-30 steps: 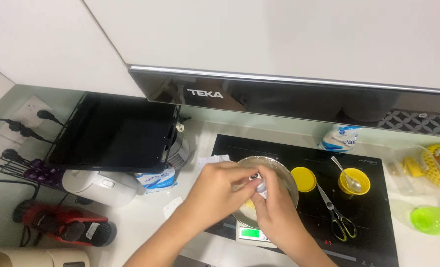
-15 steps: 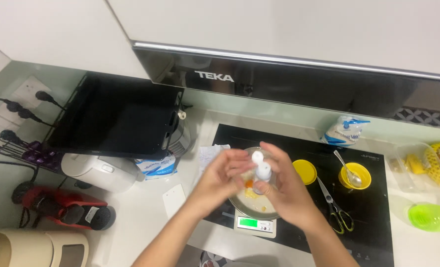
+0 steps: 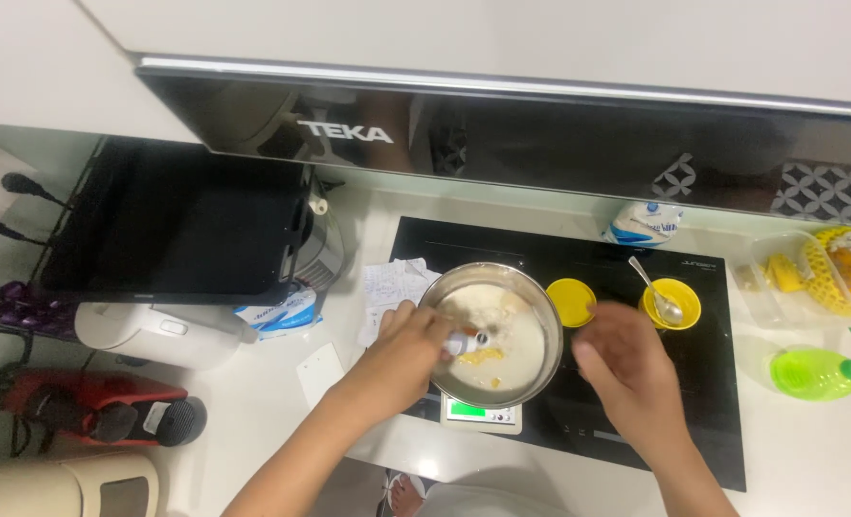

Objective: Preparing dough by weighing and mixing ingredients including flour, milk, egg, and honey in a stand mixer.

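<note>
Scale (image 3: 481,414): I read its green display nearest me, under the bowl.
Left hand (image 3: 402,349): fingers pinched on a small bottle (image 3: 464,341), tipped over the steel bowl (image 3: 492,330).
Right hand (image 3: 628,369): loosely spread, holding nothing.
Advice: I'd judge slow drops best, mouth over the batter.
Beyond: yellow cup (image 3: 671,303) with spoon.

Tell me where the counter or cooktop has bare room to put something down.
Free: the black cooktop behind the steel bowl, up to the blue-white bag, and the white counter left of the left hand. Crowded: around the yellow cup and lid.
</note>
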